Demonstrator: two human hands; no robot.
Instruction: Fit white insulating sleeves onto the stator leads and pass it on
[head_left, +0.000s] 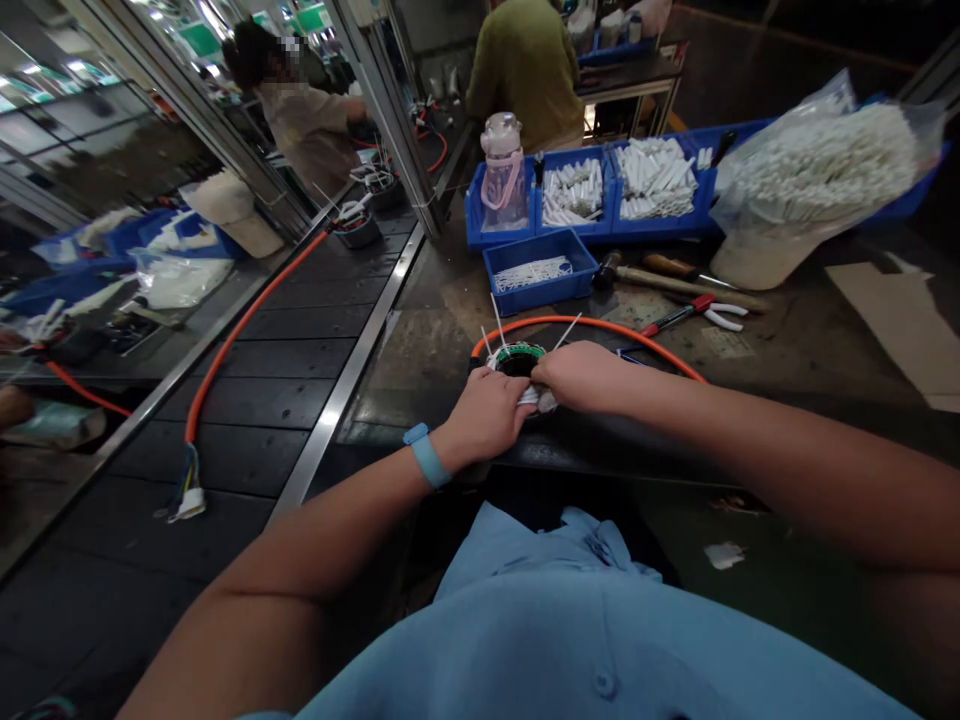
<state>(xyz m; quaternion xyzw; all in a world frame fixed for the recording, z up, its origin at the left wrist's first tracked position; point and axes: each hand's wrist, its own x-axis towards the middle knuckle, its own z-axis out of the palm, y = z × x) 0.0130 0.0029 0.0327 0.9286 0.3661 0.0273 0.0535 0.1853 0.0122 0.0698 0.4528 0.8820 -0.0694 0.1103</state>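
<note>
Ring [523, 352] by bench edge [645, 474], left hand [486, 412] curled around it, right hand [583, 376] pinched closed at its rim

Can't see the near rim of the ring-shaped part [517, 352] in full; lose it under left hand [486, 412] and right hand [581, 375]. Can't tell exact grip of either. Lose bench cable [585, 320] behind right forearm [697, 415], likewise most of a thin blue tool [634, 357]. Can't count strands in small tray [536, 295]; too fine. Can't separate pieces inside cloudy bag [832, 180]. Can't see head of green-clad person [525, 75], cropped at top. Lose cardboard [900, 325] at right edge. Find far-left bench [97, 300] blurred.
</note>
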